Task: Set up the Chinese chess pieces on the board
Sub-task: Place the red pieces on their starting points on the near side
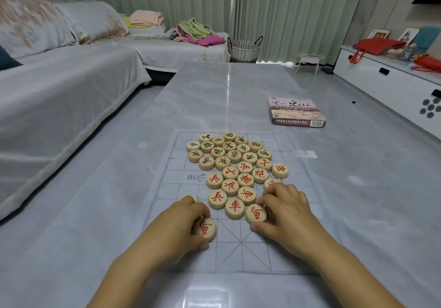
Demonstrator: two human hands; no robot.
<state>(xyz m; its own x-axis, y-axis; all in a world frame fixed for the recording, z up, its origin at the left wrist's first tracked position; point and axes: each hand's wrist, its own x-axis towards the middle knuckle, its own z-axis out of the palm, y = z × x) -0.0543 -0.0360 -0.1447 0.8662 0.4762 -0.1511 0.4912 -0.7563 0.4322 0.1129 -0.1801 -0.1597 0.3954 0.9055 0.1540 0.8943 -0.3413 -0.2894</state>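
A thin clear board sheet (298, 212) with printed lines lies on the grey table. Round wooden pieces sit bunched on its middle: several green-lettered pieces (229, 151) at the far side, several red-lettered pieces (235, 187) nearer me. My left hand (181, 226) pinches one red-lettered piece (205, 229) at the board's near left; another piece (189, 198) peeks out past its fingers. My right hand (286, 209) grips a second red-lettered piece (255, 213) at the near edge of the cluster and partly covers one more piece (272, 183).
The chess set's box (296, 112) lies on the table at the far right. A covered sofa (59, 92) runs along the left. A woven basket (244, 48) stands beyond the table, and a white low cabinet (391, 83) lines the right.
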